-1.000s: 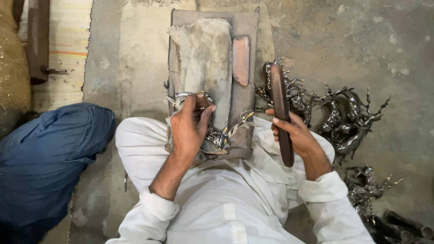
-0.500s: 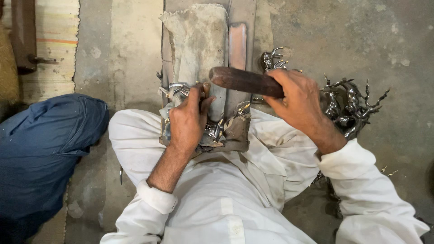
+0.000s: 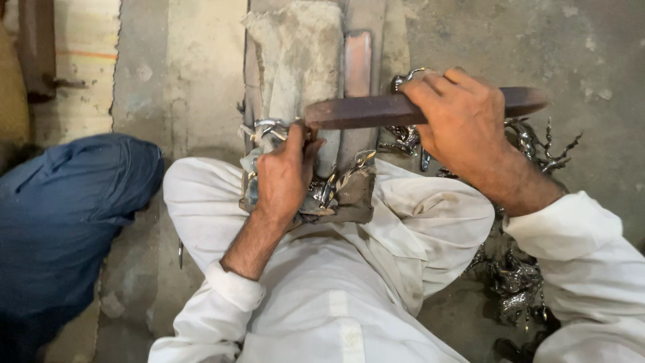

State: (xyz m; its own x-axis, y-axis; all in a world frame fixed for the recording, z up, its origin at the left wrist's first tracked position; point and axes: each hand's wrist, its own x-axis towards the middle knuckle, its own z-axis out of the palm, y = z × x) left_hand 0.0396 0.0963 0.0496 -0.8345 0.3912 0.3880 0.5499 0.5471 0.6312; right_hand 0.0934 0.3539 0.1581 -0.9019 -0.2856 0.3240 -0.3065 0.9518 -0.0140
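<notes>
My left hand (image 3: pixel 285 176) grips a shiny metal figurine (image 3: pixel 265 129) and presses it down on a stone block (image 3: pixel 302 60) wrapped in grey cloth, just in front of my lap. In my right hand (image 3: pixel 460 121) I hold a long dark brown bar-shaped tool (image 3: pixel 363 111) level across the block. Its left end reaches the figurine beside my left thumb. My white sleeves and trousers fill the lower part of the view.
A pile of shiny metal figurines (image 3: pixel 531 144) lies on the concrete floor to my right, with more (image 3: pixel 514 289) by my right knee. Blue fabric (image 3: pixel 60 215), perhaps another person's leg, lies at the left. A reddish flat bar (image 3: pixel 357 54) rests on the block.
My right hand has swung the dark tool from upright at my right side to level across the block, its end now at the figurine. My left hand stays put.
</notes>
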